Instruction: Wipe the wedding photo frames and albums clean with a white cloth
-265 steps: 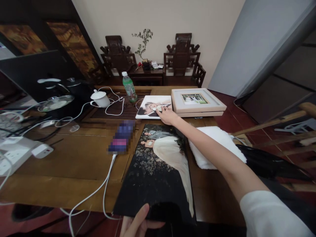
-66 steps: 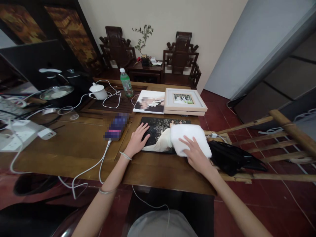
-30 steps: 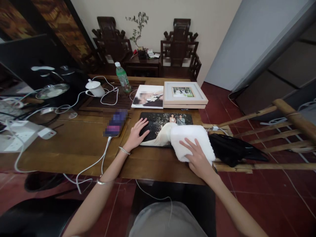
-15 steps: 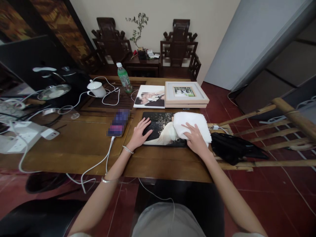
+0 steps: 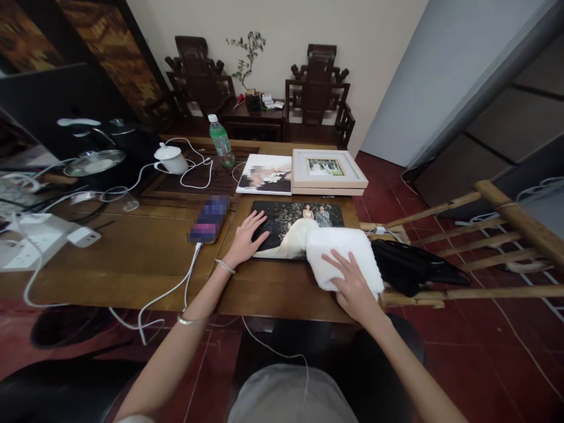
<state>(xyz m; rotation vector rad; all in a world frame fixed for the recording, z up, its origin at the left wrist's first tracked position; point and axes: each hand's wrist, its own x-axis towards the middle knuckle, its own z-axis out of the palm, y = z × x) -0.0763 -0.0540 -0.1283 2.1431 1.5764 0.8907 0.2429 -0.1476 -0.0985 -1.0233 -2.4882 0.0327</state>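
White, fluffy cloth (image 5: 337, 239) under the right hand (image 5: 353, 289): fingers spread flat on top of it, not closed around it; any pinch from the thumb cannot be told. Left hand (image 5: 245, 239) palm-down, bare, fingers fanned, bearing on the left end of a dark photo panel (image 5: 278, 228). Change in the last half second: cloth has slid from the panel's far right part toward the near side, baring the 2 printed figures (image 5: 323, 215). So it now covers the near right corner and laps onto the table (image 5: 273, 288); I read this as a wiping stroke, the left hand steadying. Panel lies flat, well in from the near table edge, long axis running left to right. Print faces up; figures' heads point far, pale dress (image 5: 294, 239) trailing to the left and near. Outward: black bag (image 5: 409, 267) right of the cloth; phone (image 5: 211, 218), its screen blurred, left of the panel, white cable (image 5: 192, 258) at its near end. Beyond the panel, a white-edged photo (image 5: 265, 172), and right beside it a cream frame (image 5: 328, 160). Farther left, green-labelled bottle (image 5: 222, 144) upright, then lidded white cup (image 5: 171, 160).
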